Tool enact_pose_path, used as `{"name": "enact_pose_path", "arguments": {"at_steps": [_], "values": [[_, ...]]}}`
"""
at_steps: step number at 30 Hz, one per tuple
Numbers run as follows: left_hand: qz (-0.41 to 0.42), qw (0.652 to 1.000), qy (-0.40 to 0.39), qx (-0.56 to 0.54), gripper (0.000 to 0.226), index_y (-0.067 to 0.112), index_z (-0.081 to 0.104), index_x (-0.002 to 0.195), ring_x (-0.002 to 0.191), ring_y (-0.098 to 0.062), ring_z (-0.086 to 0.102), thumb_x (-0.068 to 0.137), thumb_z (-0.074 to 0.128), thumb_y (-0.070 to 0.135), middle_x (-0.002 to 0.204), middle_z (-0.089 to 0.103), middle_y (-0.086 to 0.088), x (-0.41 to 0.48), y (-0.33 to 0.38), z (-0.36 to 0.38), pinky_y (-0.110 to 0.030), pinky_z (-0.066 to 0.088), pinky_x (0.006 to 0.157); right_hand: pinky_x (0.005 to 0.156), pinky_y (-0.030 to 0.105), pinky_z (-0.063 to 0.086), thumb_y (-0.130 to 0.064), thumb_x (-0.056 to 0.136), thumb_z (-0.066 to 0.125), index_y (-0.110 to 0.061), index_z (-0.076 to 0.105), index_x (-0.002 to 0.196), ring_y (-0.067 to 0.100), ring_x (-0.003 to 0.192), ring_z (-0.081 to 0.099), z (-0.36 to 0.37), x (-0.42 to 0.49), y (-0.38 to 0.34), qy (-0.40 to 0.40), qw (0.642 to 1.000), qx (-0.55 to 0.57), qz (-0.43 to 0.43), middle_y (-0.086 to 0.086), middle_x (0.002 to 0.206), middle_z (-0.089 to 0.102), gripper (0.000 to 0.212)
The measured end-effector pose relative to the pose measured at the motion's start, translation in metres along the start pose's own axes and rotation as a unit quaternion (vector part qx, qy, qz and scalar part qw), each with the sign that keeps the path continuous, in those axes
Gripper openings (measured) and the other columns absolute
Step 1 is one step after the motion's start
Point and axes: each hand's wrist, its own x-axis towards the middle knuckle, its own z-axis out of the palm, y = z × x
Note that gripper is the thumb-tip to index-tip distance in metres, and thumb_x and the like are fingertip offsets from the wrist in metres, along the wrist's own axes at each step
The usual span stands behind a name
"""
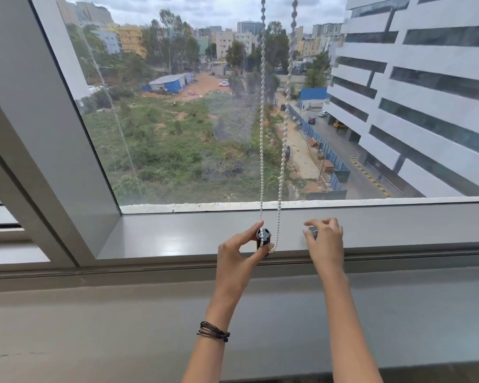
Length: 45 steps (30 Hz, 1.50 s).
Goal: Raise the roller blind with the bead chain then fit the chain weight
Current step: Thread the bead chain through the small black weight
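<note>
A white bead chain (261,134) hangs in a loop from above the frame down in front of the window glass. Its bottom runs around a black cylindrical chain weight (263,239) just above the grey sill. My left hand (239,251) is shut on that weight, thumb and forefinger around it, with a dark cord bracelet on the wrist. My right hand (324,239) is to the right over the sill, its fingertips pinched on a small dark-and-silver piece (313,231), mostly hidden by the fingers. No blind fabric is in view.
The grey window sill (177,233) runs across below the glass, with a wider grey ledge (122,322) nearer me. A slanted grey window frame post (39,120) stands at the left. Outside are buildings and open ground.
</note>
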Motion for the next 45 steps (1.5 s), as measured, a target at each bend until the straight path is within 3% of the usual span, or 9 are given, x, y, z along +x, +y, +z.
{"name": "enact_pose_path", "arguments": {"at_steps": [6, 9, 13, 18, 21, 30, 34, 37, 45], "values": [[0.024, 0.999, 0.002, 0.039, 0.047, 0.031, 0.063, 0.115, 0.097, 0.001, 0.062, 0.073, 0.077, 0.015, 0.096, 0.071, 0.008, 0.000, 0.000, 0.000, -0.011, 0.042, 0.090, 0.082, 0.035, 0.044, -0.002, 0.089, 0.054, -0.009, 0.069, 0.103, 0.034, 0.102, 0.051, 0.007, 0.004, 0.004, 0.025, 0.999, 0.010, 0.021, 0.017, 0.100, 0.054, 0.022], [0.026, 0.999, -0.001, 0.048, 0.048, 0.032, 0.062, 0.115, 0.096, 0.001, 0.062, 0.073, 0.078, 0.016, 0.094, 0.070, 0.013, 0.000, 0.001, 0.000, -0.007, 0.040, 0.088, 0.075, 0.026, 0.041, -0.006, 0.088, 0.059, -0.014, 0.066, 0.105, 0.026, 0.093, 0.058, 0.002, -0.002, -0.009, 0.055, 0.991, 0.113, -0.052, 0.009, 0.095, 0.056, 0.021], [0.026, 0.997, -0.005, 0.066, 0.047, 0.031, 0.062, 0.116, 0.094, 0.004, 0.061, 0.073, 0.077, 0.016, 0.092, 0.067, 0.017, 0.003, 0.000, -0.002, -0.004, 0.039, 0.085, 0.067, 0.015, 0.042, -0.015, 0.085, 0.063, -0.021, 0.058, 0.111, 0.005, 0.085, 0.056, -0.007, -0.027, -0.049, 0.047, 0.945, 0.244, -0.215, -0.004, 0.097, 0.059, 0.027], [0.021, 0.998, -0.013, 0.066, 0.045, 0.032, 0.063, 0.114, 0.091, 0.004, 0.061, 0.074, 0.076, 0.015, 0.092, 0.068, 0.014, 0.004, 0.001, -0.006, -0.007, 0.042, 0.081, 0.070, 0.026, 0.050, -0.006, 0.082, 0.063, -0.020, 0.060, 0.102, 0.006, 0.091, 0.062, -0.018, -0.046, -0.069, 0.017, 0.896, 0.383, -0.225, -0.015, 0.099, 0.065, 0.025], [0.029, 0.998, -0.014, 0.062, 0.043, 0.037, 0.063, 0.112, 0.088, 0.000, 0.060, 0.076, 0.075, 0.017, 0.088, 0.071, 0.008, 0.004, 0.003, -0.008, -0.007, 0.041, 0.078, 0.070, 0.029, 0.051, -0.006, 0.082, 0.062, -0.017, 0.065, 0.099, 0.011, 0.096, 0.062, -0.023, -0.046, -0.068, -0.017, 0.890, 0.375, -0.258, -0.009, 0.101, 0.066, 0.020], [0.035, 0.995, -0.039, 0.089, 0.038, 0.029, 0.067, 0.113, 0.086, -0.005, 0.059, 0.078, 0.073, 0.016, 0.086, 0.071, 0.004, 0.006, 0.002, -0.009, -0.008, 0.039, 0.078, 0.071, 0.022, 0.049, -0.006, 0.079, 0.065, -0.012, 0.070, 0.099, 0.004, 0.097, 0.060, -0.031, -0.041, -0.062, -0.065, 0.896, 0.325, -0.296, -0.007, 0.100, 0.066, 0.022], [0.035, 0.993, -0.051, 0.104, 0.032, 0.039, 0.067, 0.102, 0.088, -0.005, 0.059, 0.079, 0.072, 0.017, 0.084, 0.068, 0.009, 0.005, 0.006, -0.010, -0.007, 0.039, 0.076, 0.072, 0.021, 0.048, -0.004, 0.081, 0.066, -0.012, 0.071, 0.100, 0.009, 0.097, 0.061, -0.037, -0.037, -0.062, -0.110, 0.898, 0.300, -0.302, 0.002, 0.101, 0.068, 0.021], [0.041, 0.990, -0.061, 0.117, 0.020, 0.033, 0.068, 0.094, 0.087, -0.006, 0.058, 0.080, 0.070, 0.018, 0.082, 0.068, 0.010, 0.005, 0.007, -0.010, -0.011, 0.041, 0.076, 0.072, 0.026, 0.049, -0.006, 0.082, 0.065, -0.014, 0.071, 0.098, 0.011, 0.097, 0.062, -0.039, -0.035, -0.064, -0.126, 0.899, 0.288, -0.305, 0.000, 0.100, 0.068, 0.020], [0.051, 0.989, -0.063, 0.124, 0.030, 0.024, 0.068, 0.107, 0.088, -0.005, 0.058, 0.080, 0.070, 0.013, 0.084, 0.068, 0.009, 0.007, 0.009, -0.012, -0.005, 0.039, 0.075, 0.074, 0.024, 0.047, -0.001, 0.081, 0.066, -0.015, 0.071, 0.098, 0.006, 0.098, 0.060, -0.042, -0.034, -0.066, -0.151, 0.903, 0.273, -0.295, -0.007, 0.101, 0.068, 0.022]]}}
